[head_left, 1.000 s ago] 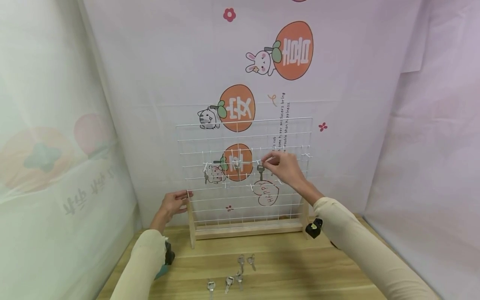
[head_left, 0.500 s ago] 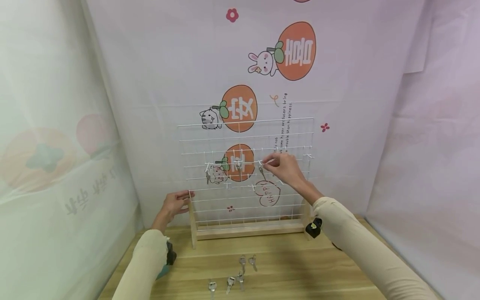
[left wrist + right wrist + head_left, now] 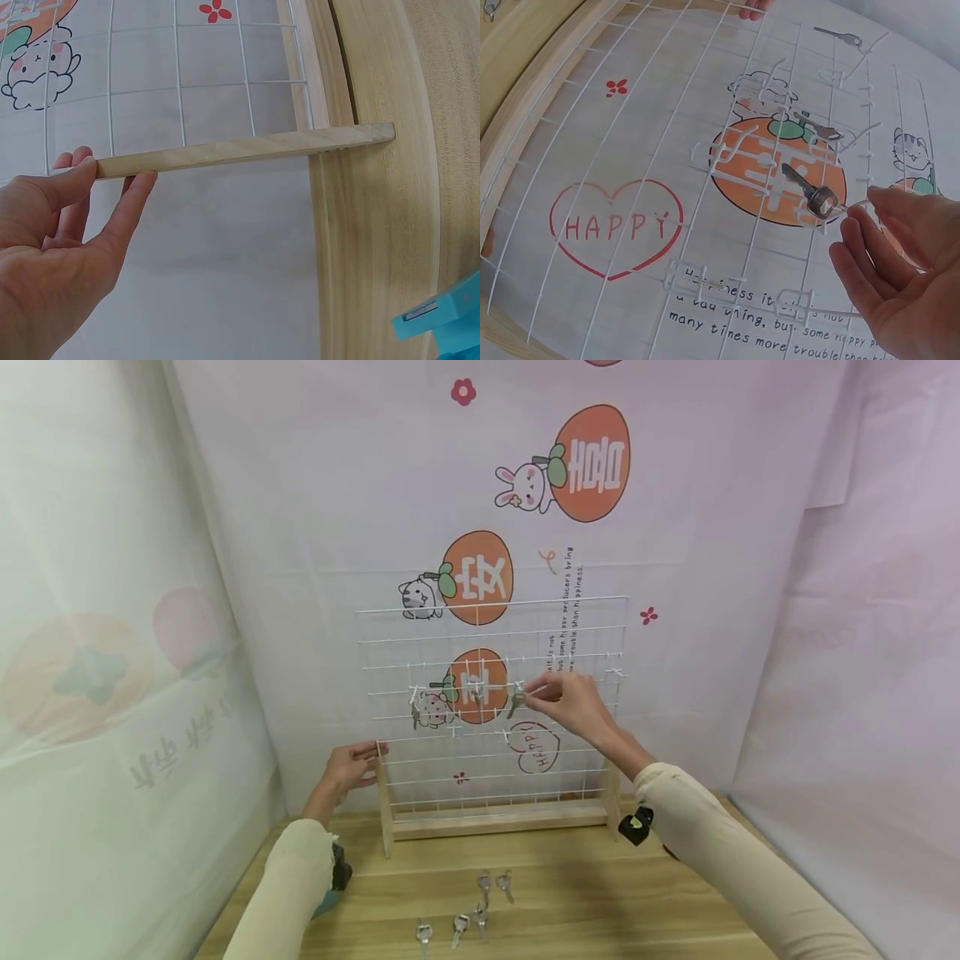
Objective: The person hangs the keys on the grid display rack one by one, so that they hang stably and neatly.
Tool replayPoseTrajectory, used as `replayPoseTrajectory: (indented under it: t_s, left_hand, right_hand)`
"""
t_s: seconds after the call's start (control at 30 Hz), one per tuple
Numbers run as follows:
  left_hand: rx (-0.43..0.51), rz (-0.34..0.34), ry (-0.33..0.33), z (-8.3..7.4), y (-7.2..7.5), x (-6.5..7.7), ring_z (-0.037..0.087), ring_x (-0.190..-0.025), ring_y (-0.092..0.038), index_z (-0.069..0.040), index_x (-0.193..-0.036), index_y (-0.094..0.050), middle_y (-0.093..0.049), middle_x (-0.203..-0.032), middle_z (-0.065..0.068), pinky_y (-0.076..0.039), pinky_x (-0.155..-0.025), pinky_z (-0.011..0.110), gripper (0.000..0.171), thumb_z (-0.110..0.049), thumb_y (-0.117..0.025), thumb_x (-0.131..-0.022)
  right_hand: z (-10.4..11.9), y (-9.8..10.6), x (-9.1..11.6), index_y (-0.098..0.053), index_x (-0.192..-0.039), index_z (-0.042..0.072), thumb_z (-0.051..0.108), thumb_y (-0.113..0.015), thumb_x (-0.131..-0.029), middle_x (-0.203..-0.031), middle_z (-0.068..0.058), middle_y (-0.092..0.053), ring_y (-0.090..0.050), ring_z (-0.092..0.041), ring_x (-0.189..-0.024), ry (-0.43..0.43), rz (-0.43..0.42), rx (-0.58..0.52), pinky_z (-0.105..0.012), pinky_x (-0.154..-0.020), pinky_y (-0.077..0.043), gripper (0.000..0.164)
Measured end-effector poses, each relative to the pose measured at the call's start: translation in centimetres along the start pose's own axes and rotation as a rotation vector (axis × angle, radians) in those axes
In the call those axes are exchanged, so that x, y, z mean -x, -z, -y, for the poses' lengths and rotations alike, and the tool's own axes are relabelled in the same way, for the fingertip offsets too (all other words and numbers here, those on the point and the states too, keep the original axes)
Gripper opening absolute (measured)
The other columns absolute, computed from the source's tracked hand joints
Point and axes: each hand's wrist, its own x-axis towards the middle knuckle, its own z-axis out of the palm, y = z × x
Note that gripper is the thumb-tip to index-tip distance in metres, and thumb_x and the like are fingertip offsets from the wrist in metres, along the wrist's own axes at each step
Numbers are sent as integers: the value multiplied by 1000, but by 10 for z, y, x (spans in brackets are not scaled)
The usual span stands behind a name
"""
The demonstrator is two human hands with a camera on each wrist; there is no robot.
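Observation:
A white wire grid rack [image 3: 491, 752] in a wooden stand fills the middle of the head view. My left hand [image 3: 71, 240] holds its left wooden upright [image 3: 240, 150], thumb on one side and fingers on the other. My right hand [image 3: 900, 262] is at a hook on the grid's front, thumb and fingertips pinching the small ring of a silver key [image 3: 821, 201]. The key hangs tilted, its blade pointing down and left in the head view [image 3: 516, 702]. Whether the ring sits fully on the hook is hard to tell.
Two more keys hang on hooks, one at left [image 3: 416, 717] and one in the middle [image 3: 477, 692]. Several loose keys [image 3: 461, 927] lie on the wooden table [image 3: 600, 902] in front. Other white hooks [image 3: 617, 672] stick out of the grid. A patterned cloth [image 3: 322, 527] hangs behind.
My right hand has lowered slightly at the hook. The key beside its fingertips hung straight, then tilted down-right, and now tilts down-left. My left hand stays on the upright.

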Motion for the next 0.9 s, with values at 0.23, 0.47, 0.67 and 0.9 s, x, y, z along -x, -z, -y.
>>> replayPoseTrajectory:
  t_s: [0.23, 0.47, 0.67, 0.9]
  left_hand:
    - [-11, -3, -7, 0, 0, -1, 42, -139, -51, 6, -147, -52, -52, -150, 23, -48, -108, 59, 43, 5, -52, -105]
    - [-6, -8, 4, 0, -1, -3, 41, -139, -51, 4, -147, -54, -53, -150, 22, -49, -108, 57, 42, 5, -53, -105]
    - [0, -7, 1, -1, -1, -3, 40, -138, -52, 3, -146, -56, -54, -150, 21, -50, -107, 57, 41, 4, -54, -105]
    - [-7, -12, 2, 0, -1, -2, 41, -138, -52, 5, -146, -55, -53, -150, 22, -49, -107, 58, 42, 5, -54, -104]
  right_hand:
    - [1, -5, 10, -78, -111, 4, 12, -80, -93, -100, -11, -80, -78, -25, -88, 22, 14, -27, -39, -78, -65, 20]
    - [0, -11, 21, -77, -110, 5, 9, -80, -92, -100, -10, -79, -77, -22, -90, 19, 53, -54, -35, -81, -64, 19]
    - [-6, -20, 31, -77, -111, 7, 10, -81, -92, -101, -7, -79, -76, -19, -89, -8, 87, -54, -33, -81, -64, 20]
    - [-16, -36, 40, -78, -109, 8, 8, -82, -90, -98, -6, -79, -75, -16, -86, 0, 103, -78, -27, -77, -64, 19]
